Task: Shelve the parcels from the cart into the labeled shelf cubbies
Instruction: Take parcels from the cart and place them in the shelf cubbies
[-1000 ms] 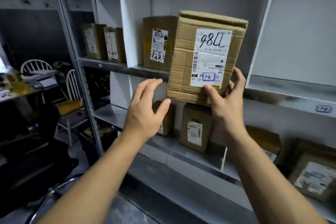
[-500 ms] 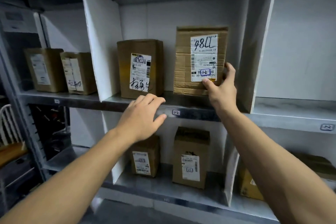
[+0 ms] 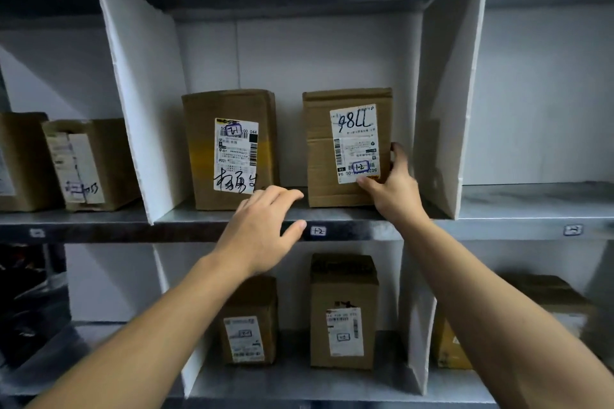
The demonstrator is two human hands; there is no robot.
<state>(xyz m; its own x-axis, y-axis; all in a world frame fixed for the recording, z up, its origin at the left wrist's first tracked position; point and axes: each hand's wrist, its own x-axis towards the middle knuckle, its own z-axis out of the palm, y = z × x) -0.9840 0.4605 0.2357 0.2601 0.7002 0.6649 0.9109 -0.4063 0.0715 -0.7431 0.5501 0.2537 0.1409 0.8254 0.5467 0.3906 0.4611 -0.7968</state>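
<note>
**Item.** The parcel (image 3: 345, 146), a brown carton, is seen upright in the upper middle cubby, with its base judged to be down on the shelf (image 3: 199, 217). It is set in the rt half of the bay, apart from the neighbouring carton (image 3: 229, 149) on its left. It is near the white rt divider (image 3: 445, 109) but not touching it. The label (image 3: 355, 143) is faced outward and its print is inverted. A boxed mark low on it is read as "1-2", which appears to match the tag (image 3: 318, 231) on the shelf edge.

**Hands.** The right hand (image 3: 395, 189) is closed on the parcel's lower rt corner, thumb pressed to the front face and fingers curled round the side. The left hand (image 3: 262, 232) is held at the shelf lip, fingers loosely extended and nothing gripped. Contact w/ the shelf cannot be confirmed.

**Stage (judged).** Placement approx. complete; release outstanding.

**Risks noted.**
1. The carton is tall on a narrow base. If it is let go before the base is flat, a fwd tip off the lip is possible.
2. The fingers are wedged between carton and divider. If they are withdrawn sideways, the parcel could be dragged askew or pulled outward.
3. The left hand is close to the neighbouring carton, which could be knocked by a careless sweep.
4. W/ the print inverted, the number could be misread at retrieval.
</note>
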